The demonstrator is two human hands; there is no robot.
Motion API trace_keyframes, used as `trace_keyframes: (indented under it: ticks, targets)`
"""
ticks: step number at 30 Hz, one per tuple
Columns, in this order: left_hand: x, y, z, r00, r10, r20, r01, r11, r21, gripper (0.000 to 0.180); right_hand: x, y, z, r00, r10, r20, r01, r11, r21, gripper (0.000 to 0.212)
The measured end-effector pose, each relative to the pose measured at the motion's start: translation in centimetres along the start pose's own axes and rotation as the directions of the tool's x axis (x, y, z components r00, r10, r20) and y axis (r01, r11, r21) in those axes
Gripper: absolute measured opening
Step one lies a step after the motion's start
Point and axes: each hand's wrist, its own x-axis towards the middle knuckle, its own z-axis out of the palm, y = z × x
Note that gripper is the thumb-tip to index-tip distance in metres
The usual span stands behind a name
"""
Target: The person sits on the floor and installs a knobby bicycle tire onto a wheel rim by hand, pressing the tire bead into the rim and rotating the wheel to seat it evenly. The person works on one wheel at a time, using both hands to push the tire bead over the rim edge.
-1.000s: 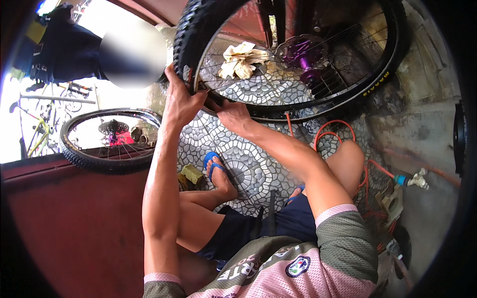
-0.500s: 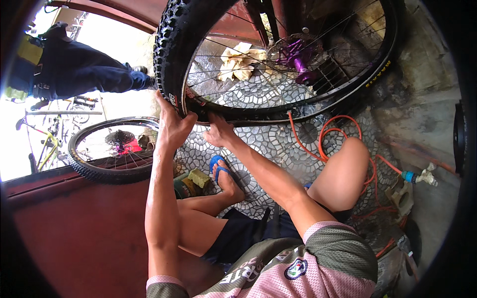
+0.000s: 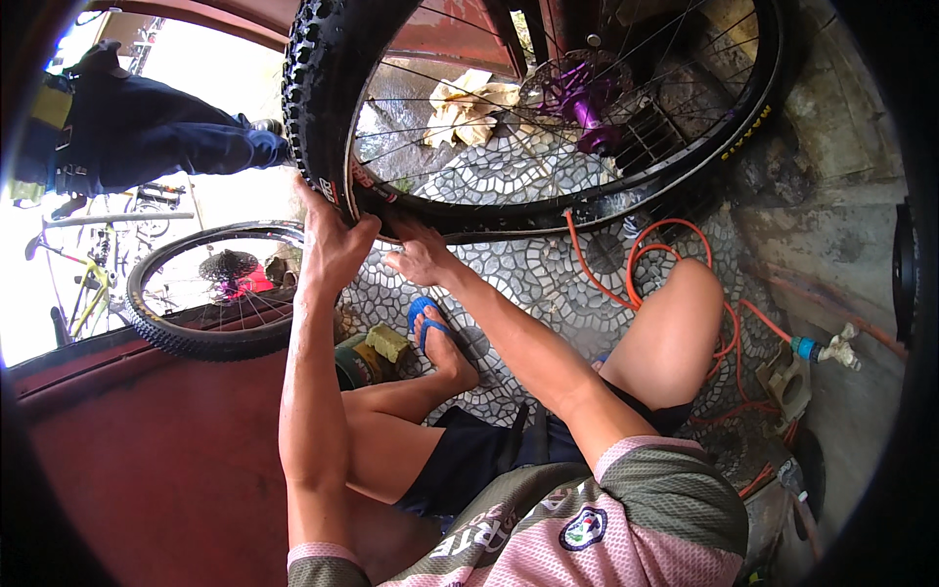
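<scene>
A large bicycle wheel with a purple hub (image 3: 587, 122) and a brake disc stands tilted in front of me. Its black knobby tire (image 3: 311, 98) bulges wide at the left, beside the pale edge of the rim (image 3: 509, 235). My left hand (image 3: 331, 240) is closed round the lower left of the tire, thumb on the near side. Close by, my right hand (image 3: 425, 259) grips the lower edge where tire and rim meet; its fingertips are hidden behind them. An orange hose (image 3: 584, 264) reaches up to the rim, right of my right hand.
A second bicycle wheel (image 3: 161, 338) with a cassette lies at left by a red metal panel (image 3: 156, 450). Another person's dark trousers (image 3: 166, 147) show beyond it. A yellow sponge (image 3: 388, 342) rests near my blue sandal (image 3: 423, 313). Crumpled brown paper (image 3: 469, 108) lies behind the spokes.
The wheel and both hands have shifted slightly left in the picture, and so has most of the background. Both hands keep their hold at the tire's lower left.
</scene>
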Motion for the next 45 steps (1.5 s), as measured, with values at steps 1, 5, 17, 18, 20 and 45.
trace_keyframes:
  ticks: [1, 5, 17, 18, 20, 45]
  targets:
    - [0.0, 0.2, 0.0, 1.000, -0.026, 0.007, 0.025, 1.000, 0.018, 0.112, -0.1, 0.1, 0.1, 1.000, 0.016, -0.014, -0.016, 1.000, 0.001, 0.097]
    - [0.4, -1.7, 0.1, 0.999, 0.021, -0.032, -0.020, 0.998, 0.055, 0.111, -0.8, -1.0, -0.5, 0.997, 0.070, -0.024, -0.070, 0.997, 0.021, 0.086]
    - [0.4, -2.9, -0.6, 1.000, 0.011, -0.025, -0.008, 0.991, 0.134, 0.116, -11.9, 11.6, -9.0, 0.816, 0.355, -0.455, -0.552, 0.713, -0.433, 0.069]
    - [0.5, -2.9, -0.6, 1.000, 0.015, -0.020, -0.013, 0.992, 0.124, 0.116, -13.3, 13.3, -9.6, 0.706, 0.359, -0.611, -0.681, 0.582, -0.445, 0.075]
    - [0.8, -2.8, -0.6, 1.000, 0.024, -0.012, -0.023, 0.994, 0.108, 0.116, -15.0, 16.2, -10.9, 0.578, 0.488, -0.654, -0.787, 0.544, -0.290, 0.081]
    - [-1.6, -0.4, -0.2, 0.997, 0.057, -0.051, -0.054, 0.997, 0.056, 0.111, -11.7, 17.4, -7.8, 0.708, 0.405, -0.579, -0.438, 0.894, 0.092, 0.024]
